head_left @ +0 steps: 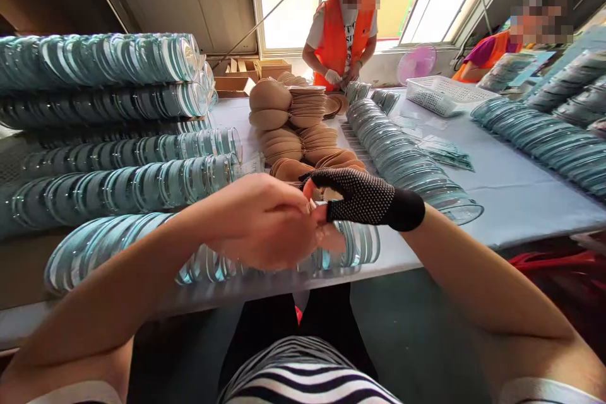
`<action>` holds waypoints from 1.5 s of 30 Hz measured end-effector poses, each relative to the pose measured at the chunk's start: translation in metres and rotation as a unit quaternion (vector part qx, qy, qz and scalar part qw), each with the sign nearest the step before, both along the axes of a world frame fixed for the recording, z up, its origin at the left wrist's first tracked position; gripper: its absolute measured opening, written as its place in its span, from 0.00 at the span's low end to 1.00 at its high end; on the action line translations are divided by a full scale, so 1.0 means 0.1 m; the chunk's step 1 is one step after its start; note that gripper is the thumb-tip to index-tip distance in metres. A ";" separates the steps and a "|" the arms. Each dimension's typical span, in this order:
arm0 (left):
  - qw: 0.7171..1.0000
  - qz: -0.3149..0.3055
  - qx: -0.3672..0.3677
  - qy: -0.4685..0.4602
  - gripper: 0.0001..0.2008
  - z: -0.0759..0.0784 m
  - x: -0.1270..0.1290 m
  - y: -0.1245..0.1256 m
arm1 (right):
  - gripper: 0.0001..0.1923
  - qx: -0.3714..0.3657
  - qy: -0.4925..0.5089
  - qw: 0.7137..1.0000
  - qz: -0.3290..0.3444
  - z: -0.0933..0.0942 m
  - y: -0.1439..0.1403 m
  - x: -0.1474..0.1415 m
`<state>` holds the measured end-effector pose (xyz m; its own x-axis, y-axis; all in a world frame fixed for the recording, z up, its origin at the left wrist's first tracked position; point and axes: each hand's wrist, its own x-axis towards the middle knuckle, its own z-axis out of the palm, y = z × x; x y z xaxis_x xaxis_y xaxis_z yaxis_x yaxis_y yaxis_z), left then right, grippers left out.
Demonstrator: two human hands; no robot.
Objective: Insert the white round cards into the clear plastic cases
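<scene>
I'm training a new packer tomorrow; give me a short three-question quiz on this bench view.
1. True or false: the right hand wears a dotted black glove.
2. Which lie just behind the hands: A) tan round pads B) bottles C) scissors?
3. Fill in: the person across the table wears an ______ vest.

Key: 1 true; 2 A; 3 orange.

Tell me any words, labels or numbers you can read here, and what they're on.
None can be read for sure.
Co-worker's white shirt: dark lettering, mostly covered by the orange vest, too small to read.
Cardboard boxes, clear plastic lids, glove: no text visible.
</scene>
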<state>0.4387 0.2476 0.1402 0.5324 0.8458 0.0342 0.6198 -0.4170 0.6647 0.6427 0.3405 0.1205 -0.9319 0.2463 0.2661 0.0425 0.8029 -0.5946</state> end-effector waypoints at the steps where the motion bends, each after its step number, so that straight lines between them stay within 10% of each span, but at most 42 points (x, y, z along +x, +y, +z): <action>1: 1.000 -0.018 -0.010 0.011 0.13 -0.04 0.01 -0.12 | 0.14 -0.012 -0.002 0.999 0.029 -0.03 -0.09 -0.03; 6: 0.993 -0.065 -0.041 0.094 0.12 -0.33 0.03 -0.66 | 0.09 -0.117 -0.058 0.982 0.135 -0.41 -0.53 -0.06; 11: 0.993 0.035 -0.109 0.005 0.14 -0.61 -0.08 -0.75 | 0.09 -0.216 -0.033 0.974 0.065 -0.70 -0.62 -0.13; 16: 0.986 0.046 -0.152 -0.046 0.14 -0.77 -0.15 -0.74 | 0.15 -0.113 -0.052 0.991 0.039 -0.76 -0.61 -0.18; 25: 0.983 0.118 -0.024 0.136 0.15 -0.98 -0.07 -0.80 | 0.08 0.085 -0.050 0.986 -0.134 -0.86 -0.90 -0.25; 33: 0.988 0.076 -0.048 0.125 0.14 -0.84 -0.10 -0.79 | 0.09 0.042 -0.129 0.984 -0.117 -0.83 -0.91 -0.21; 37: 0.987 0.060 -0.081 0.129 0.14 -0.85 -0.05 -0.76 | 0.08 0.091 -0.007 0.989 -0.120 -0.80 -0.92 -0.23; 41: 0.975 0.063 -0.210 -0.044 0.14 -0.96 0.01 -0.74 | 0.09 0.105 0.077 0.976 -0.177 -0.77 -0.85 -0.20; 45: 0.886 0.054 -0.359 -0.288 0.15 -1.04 0.02 -0.72 | 0.11 0.133 0.008 0.975 -0.179 -0.75 -0.74 -0.15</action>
